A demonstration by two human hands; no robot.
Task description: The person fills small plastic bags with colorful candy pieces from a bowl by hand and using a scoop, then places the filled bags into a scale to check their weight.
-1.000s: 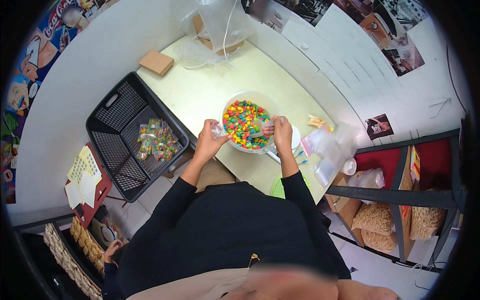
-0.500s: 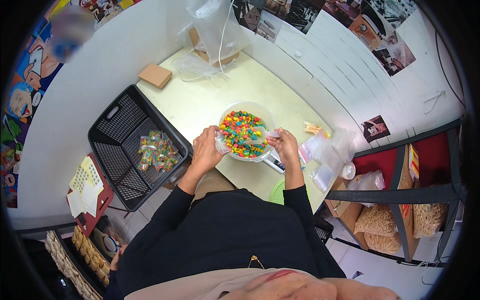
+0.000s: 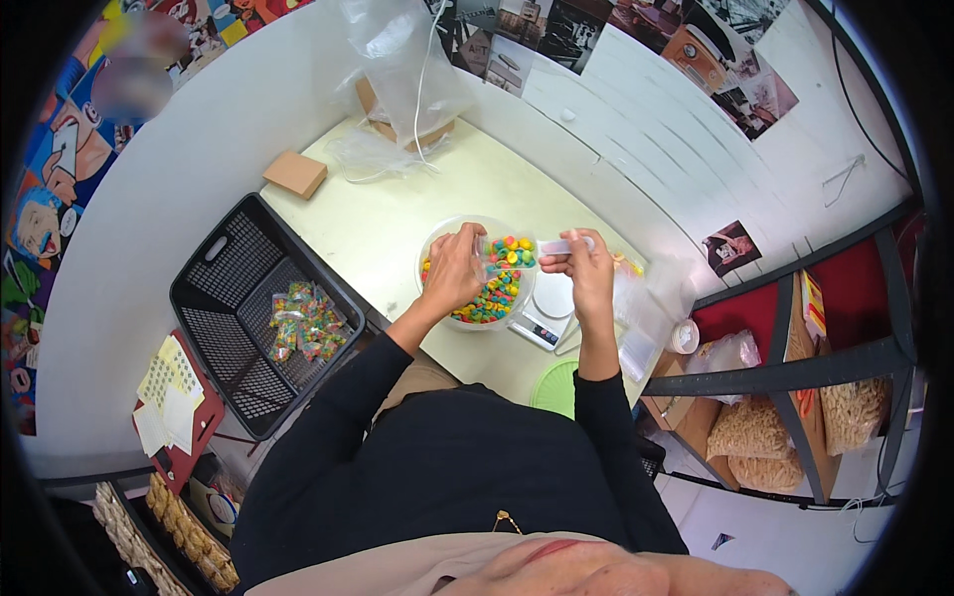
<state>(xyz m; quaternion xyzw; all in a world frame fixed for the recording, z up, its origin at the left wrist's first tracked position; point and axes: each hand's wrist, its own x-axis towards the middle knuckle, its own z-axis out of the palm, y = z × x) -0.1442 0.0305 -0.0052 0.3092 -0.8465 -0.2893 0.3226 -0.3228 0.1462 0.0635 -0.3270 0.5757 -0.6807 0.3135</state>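
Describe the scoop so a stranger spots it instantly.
On the pale table, find the round tub of multicoloured pieces. The right hand holds the scoop over the tub's upper right. The scoop's whitish handle distinguishes it from the round-topped scale nearby.

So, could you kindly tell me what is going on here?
A person is working over a round tub of colourful pieces. The right hand grips the handle of a scoop loaded with pieces, held above the tub. The left hand holds a small clear bag close by the scoop. A white scale sits just right of the tub, and a black crate on the left holds several filled packets.
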